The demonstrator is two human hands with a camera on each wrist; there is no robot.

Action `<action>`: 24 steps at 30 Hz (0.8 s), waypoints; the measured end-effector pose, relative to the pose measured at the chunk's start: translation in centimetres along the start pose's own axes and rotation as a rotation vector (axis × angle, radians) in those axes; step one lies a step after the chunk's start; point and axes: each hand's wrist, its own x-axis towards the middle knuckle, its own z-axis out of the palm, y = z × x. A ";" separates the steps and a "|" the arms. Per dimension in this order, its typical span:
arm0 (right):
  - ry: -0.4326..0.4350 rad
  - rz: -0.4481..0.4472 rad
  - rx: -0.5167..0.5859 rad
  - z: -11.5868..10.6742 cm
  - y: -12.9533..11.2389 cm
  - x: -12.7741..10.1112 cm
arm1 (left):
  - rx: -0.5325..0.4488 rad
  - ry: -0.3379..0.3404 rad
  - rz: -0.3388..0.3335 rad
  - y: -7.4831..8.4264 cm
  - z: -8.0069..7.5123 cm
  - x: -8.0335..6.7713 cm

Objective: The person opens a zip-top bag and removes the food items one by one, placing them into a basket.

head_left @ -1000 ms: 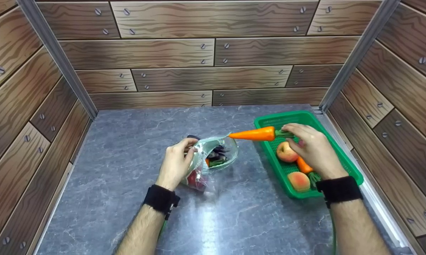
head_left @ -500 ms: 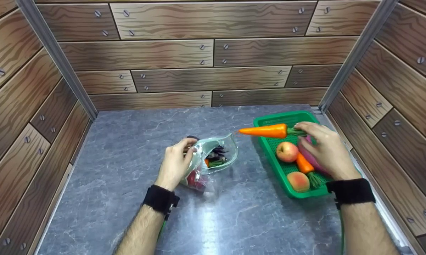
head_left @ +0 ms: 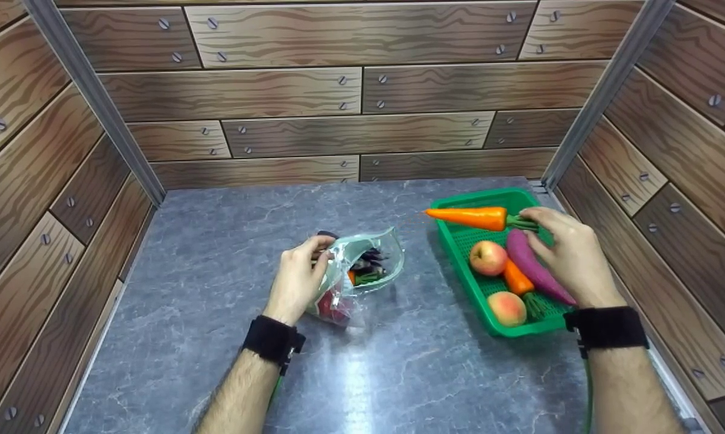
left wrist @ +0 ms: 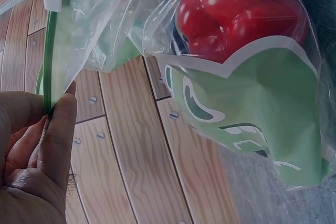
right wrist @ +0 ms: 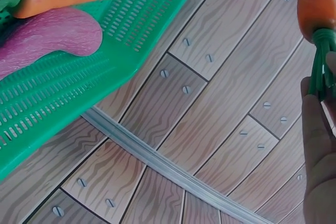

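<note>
My left hand (head_left: 299, 274) pinches the edge of a clear zip bag (left wrist: 262, 124) by its green seal, and the mouth gapes to the right. Inside the bag show a red bell pepper (left wrist: 241, 14), dark purple vegetables (head_left: 371, 260) and the green top of a carrot (head_left: 370, 277). Over the green basket (head_left: 489, 325), my right hand (head_left: 570, 253) holds an orange carrot (head_left: 471, 217) by its green leafy stems, the tip pointing left. Below it in the basket lie a purple sweet potato (head_left: 534, 268), an apple (head_left: 488, 258), a second carrot (head_left: 517, 276) and a peach (head_left: 506, 308).
Both hands work over a grey marbled table (head_left: 187, 337). Wood-patterned walls (head_left: 302, 90) enclose it at the back and both sides. The basket stands near the right wall, and a dark object (head_left: 328, 234) peeks out behind the bag.
My right hand has moved right with the carrot, away from the bag's mouth and over the basket, uncovering the sweet potato. The left hand and bag have stayed in place.
</note>
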 end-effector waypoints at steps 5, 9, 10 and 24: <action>-0.017 0.055 -0.025 0.4 0.3 -0.4 | -0.008 0.006 0.002 -0.1 0.1 -0.1; -0.022 0.101 -0.025 1.0 0.2 -0.7 | -0.010 0.009 -0.002 -0.1 0.1 -0.1; -0.022 0.113 -0.022 1.2 0.2 -0.8 | -0.009 0.009 -0.004 -0.1 0.1 -0.2; -0.004 0.325 -0.018 2.9 -0.5 -2.6 | -0.006 0.012 0.004 -0.2 0.1 -0.3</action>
